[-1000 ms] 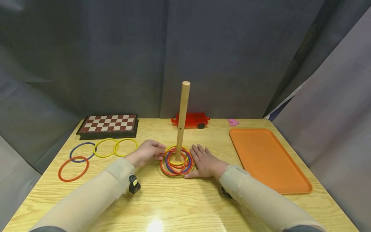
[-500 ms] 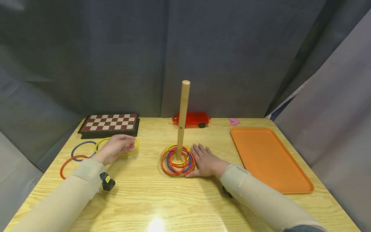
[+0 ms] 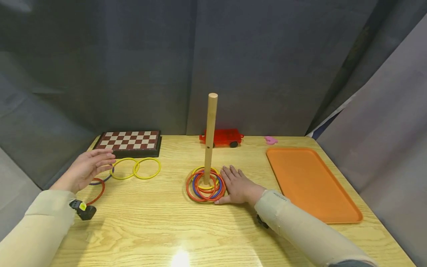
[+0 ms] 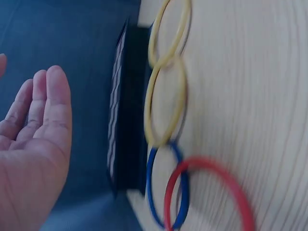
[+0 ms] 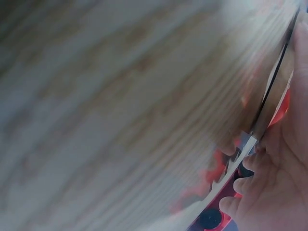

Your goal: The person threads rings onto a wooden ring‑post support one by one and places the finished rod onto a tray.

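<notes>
My left hand (image 3: 86, 168) hovers over the table's left side with fingers loosely extended and nothing in them. Below it, a blue ring (image 4: 150, 185) and a red ring (image 4: 226, 178) overlap; the hand partly hides both in the head view. Just to their right lie two overlapping yellow rings (image 3: 146, 178). At the middle stands an upright wooden peg (image 3: 210, 126), with several red, blue and yellow rings (image 3: 188, 190) piled around its foot. My right hand (image 3: 238, 186) rests flat, fingers straight, against the right side of the peg's base.
Behind the left rings sits a checkered board box (image 3: 128, 142). A red toy wagon (image 3: 225, 137) is behind the peg, with a small pink piece (image 3: 270, 140) farther right. An orange tray (image 3: 310, 181) occupies the right side. Grey curtains (image 3: 253, 66) hang behind the table.
My left hand has moved left, away from the peg, passing over the yellow rings to above the blue and red ones. The right hand stays beside the peg's base.
</notes>
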`<act>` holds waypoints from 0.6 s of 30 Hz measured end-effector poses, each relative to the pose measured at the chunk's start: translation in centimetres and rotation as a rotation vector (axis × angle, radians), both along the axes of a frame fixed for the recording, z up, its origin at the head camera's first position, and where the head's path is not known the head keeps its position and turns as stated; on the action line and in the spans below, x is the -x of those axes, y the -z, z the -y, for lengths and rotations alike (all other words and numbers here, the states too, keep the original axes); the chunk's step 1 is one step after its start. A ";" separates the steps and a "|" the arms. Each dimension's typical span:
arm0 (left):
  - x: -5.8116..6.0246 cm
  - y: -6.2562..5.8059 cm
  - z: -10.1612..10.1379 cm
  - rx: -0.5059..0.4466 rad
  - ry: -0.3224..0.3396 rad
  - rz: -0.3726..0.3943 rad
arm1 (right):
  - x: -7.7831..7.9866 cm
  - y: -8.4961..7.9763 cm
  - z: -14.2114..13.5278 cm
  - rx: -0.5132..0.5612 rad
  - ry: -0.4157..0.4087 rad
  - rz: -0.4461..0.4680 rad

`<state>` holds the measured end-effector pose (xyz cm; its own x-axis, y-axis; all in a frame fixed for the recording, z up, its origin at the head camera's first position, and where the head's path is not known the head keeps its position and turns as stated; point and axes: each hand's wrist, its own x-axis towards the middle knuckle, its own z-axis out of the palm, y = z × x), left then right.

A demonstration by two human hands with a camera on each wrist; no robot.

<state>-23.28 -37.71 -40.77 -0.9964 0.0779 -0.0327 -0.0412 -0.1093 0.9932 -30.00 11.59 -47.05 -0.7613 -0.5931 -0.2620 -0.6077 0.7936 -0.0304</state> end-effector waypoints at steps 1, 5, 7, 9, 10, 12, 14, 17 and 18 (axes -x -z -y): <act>-0.2 -0.1 0.7 -0.007 -0.002 -0.011 | 0.0 0.0 0.0 -0.001 0.000 -0.001; -1.0 -0.4 3.0 -0.016 -0.012 -0.051 | 0.1 0.0 -0.1 0.000 0.001 -0.004; -1.4 -0.2 4.0 -0.020 -0.017 -0.056 | 0.1 -0.1 -0.1 0.001 0.000 -0.002; -1.7 0.1 4.9 -0.018 -0.029 -0.057 | 0.1 -0.2 -0.1 0.002 -0.004 0.000; -1.9 0.4 5.3 -0.022 -0.034 -0.057 | 0.1 -0.3 -0.1 0.002 -0.005 -0.001; -2.1 1.1 6.1 -0.028 -0.050 -0.047 | 0.1 -0.3 0.0 0.003 -0.007 -0.004; -2.4 2.0 7.0 -0.022 -0.062 -0.032 | 0.1 -0.3 0.0 0.002 -0.007 -0.007; -3.0 3.7 8.2 0.002 -0.083 0.015 | 0.2 -0.2 0.0 0.003 -0.005 -0.010; -3.2 4.4 8.6 0.018 -0.095 0.036 | 0.1 -0.1 0.0 0.007 -0.003 -0.009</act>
